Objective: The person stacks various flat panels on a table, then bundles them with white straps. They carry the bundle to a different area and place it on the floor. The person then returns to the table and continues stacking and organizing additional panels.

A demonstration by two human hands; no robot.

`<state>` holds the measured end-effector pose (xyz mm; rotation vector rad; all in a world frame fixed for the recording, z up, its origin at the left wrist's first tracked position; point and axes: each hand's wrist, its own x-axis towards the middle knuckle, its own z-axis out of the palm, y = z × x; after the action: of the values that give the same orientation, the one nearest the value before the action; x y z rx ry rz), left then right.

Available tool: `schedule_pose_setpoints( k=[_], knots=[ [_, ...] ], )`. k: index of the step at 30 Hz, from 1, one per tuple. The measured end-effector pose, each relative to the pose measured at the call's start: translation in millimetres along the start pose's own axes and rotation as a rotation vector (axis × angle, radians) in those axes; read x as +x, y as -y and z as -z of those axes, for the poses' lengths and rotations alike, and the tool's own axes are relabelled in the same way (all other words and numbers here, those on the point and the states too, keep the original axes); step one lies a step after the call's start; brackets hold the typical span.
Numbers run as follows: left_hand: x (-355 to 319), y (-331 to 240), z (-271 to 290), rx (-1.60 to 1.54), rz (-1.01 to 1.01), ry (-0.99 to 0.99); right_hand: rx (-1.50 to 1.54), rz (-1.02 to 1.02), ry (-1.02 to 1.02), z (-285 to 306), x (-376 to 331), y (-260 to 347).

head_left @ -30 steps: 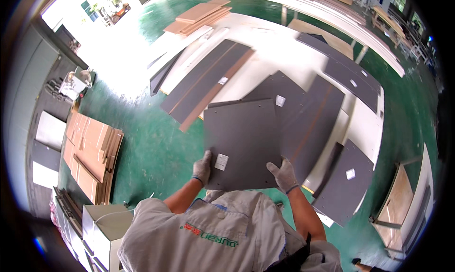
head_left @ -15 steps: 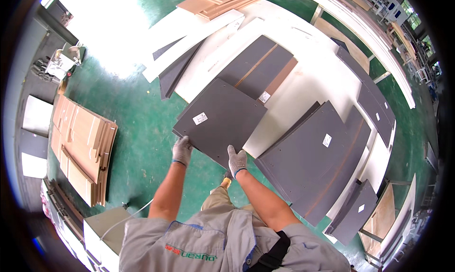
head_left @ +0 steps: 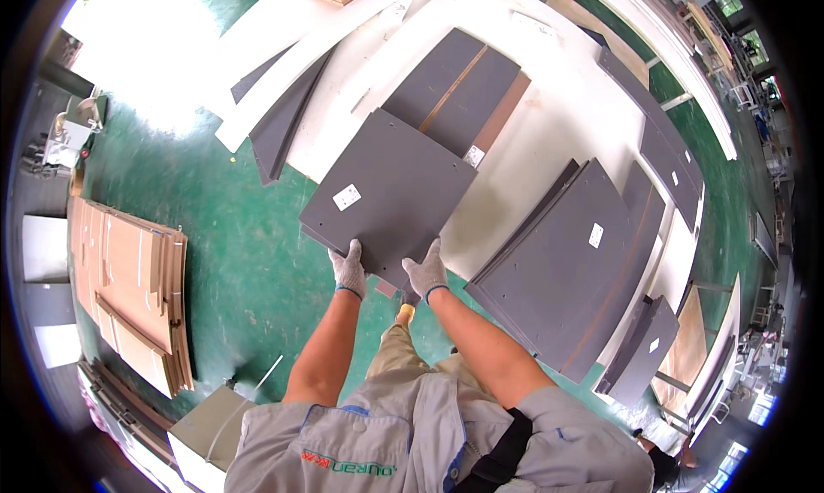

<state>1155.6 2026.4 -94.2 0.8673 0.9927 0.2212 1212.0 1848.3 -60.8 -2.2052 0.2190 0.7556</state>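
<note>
In the head view, the dark grey panel (head_left: 396, 180) has swung from in front of the body to the tabletop's (head_left: 554, 107) left end, barely shifting over the last half second, so it seems steadied there rather than carried. Left hand (head_left: 348, 268) and right hand (head_left: 424, 272) are clamped on it either side of its near corner, thumbs on top. It overlaps a striped panel (head_left: 448, 90); contact is unclear. Its face is flat and matt, with small holes and a white label (head_left: 347, 197).
</note>
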Motion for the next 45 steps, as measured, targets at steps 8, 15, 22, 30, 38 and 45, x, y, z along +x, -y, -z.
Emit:
schedule_pose_setpoints(
  k=[8,15,22,30,38,45],
  knots=[
    [-26.5,5.6,15.4,0.295,0.398,-0.162,0.189,-0.283,0.05,-40.6,6.5,-28.4],
    [-27.3,47.6,-15.6,-0.109,0.229,0.058,0.164,-0.213,0.046,-19.7,-6.9,-2.6],
    [-12.2,63.0,-19.6,-0.381,0.102,0.006,0.149,-0.176,0.157,-16.2,-8.5,8.3],
    [-3.8,78.3,-12.4,0.157,0.041,0.006,0.059,0.09,0.181,76.2,-57.9,-30.9],
    [-107.9,21.8,-48.4,0.937,-0.65,-0.143,0.248,-0.025,-0.918,298.8,-214.5,-272.4],
    [-270.3,134.0,-215.0,0.875,-1.009,0.79,0.077,-0.684,-1.347,414.4,-358.9,-549.9]
  ],
)
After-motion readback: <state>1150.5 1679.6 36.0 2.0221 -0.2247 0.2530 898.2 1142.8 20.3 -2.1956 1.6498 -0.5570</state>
